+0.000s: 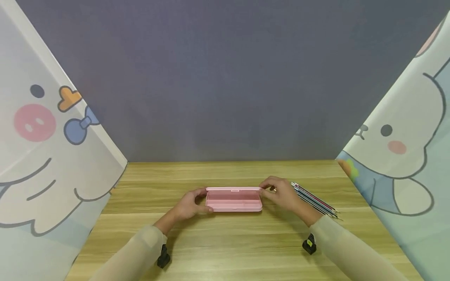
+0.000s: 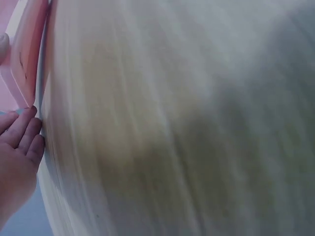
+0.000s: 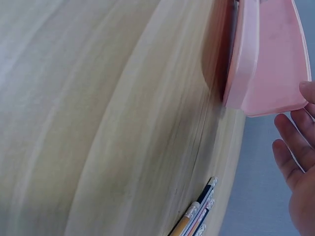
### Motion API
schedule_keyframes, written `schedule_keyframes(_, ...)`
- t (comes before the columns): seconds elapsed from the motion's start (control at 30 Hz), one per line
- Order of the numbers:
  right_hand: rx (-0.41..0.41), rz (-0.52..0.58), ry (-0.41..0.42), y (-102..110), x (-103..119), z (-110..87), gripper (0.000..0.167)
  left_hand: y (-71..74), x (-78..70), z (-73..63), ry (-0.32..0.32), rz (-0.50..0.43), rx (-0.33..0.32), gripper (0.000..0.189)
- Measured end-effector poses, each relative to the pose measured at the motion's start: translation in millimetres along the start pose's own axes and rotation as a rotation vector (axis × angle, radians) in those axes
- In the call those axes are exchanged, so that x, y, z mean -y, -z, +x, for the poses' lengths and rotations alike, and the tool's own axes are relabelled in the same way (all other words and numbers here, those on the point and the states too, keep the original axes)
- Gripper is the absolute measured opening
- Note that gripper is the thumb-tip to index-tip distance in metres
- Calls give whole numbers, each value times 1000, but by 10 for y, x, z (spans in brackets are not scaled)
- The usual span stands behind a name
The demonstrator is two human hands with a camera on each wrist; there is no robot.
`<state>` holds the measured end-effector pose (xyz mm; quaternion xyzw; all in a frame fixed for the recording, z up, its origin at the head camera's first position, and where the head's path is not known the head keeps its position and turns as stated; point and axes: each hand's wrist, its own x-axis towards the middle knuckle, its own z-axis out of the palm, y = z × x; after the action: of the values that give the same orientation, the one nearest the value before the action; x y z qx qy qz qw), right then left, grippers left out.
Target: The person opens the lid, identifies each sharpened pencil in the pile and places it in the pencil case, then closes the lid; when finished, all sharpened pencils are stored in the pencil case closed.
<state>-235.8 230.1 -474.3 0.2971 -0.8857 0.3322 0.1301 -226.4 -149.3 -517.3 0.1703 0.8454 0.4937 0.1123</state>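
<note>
A pink pencil case [image 1: 233,207] sits on the wooden table with its hinged lid [image 1: 246,194] raised at the back. Inside, a long divider shows and no contents can be seen. My left hand [image 1: 187,205] holds the case's left end, thumb at the front corner and fingers towards the back. At the lid's right corner, my right hand [image 1: 284,194] pinches the edge between thumb and fingers, as the right wrist view also shows. Just right of that hand lies a loose bunch of pencils [image 1: 314,200], partly hidden by the wrist.
The wooden table [image 1: 225,246] ends at a grey back wall [image 1: 225,86]. White side panels with cartoon animals flank it, a left panel [image 1: 88,168] and a right panel [image 1: 397,164]. Both wrists carry small black devices.
</note>
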Motion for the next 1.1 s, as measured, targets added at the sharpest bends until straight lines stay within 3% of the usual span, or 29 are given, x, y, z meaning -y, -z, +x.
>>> schedule_keyframes(0.13, -56, 18, -8, -25, -16, 66, 9, -40, 18, -34, -30, 26, -28, 90)
schedule_keyframes(0.37, -114, 99, -147, -65, -63, 201, 6, -91, 55, -70, -69, 139, -68, 90)
schedule_keyframes(0.7, -103, 151, -312, -122, -135, 382, 13, -58, 81, -89, -128, 268, -59, 85)
schedule_keyframes(0.93, -86, 165, -371, -196, -201, 449, 21, -76, 90, -108, -129, 400, -59, 91)
schedule_keyframes(1.1, -61, 196, -452, -224, -246, 479, 24, -62, 83, -108, -123, 421, -44, 94)
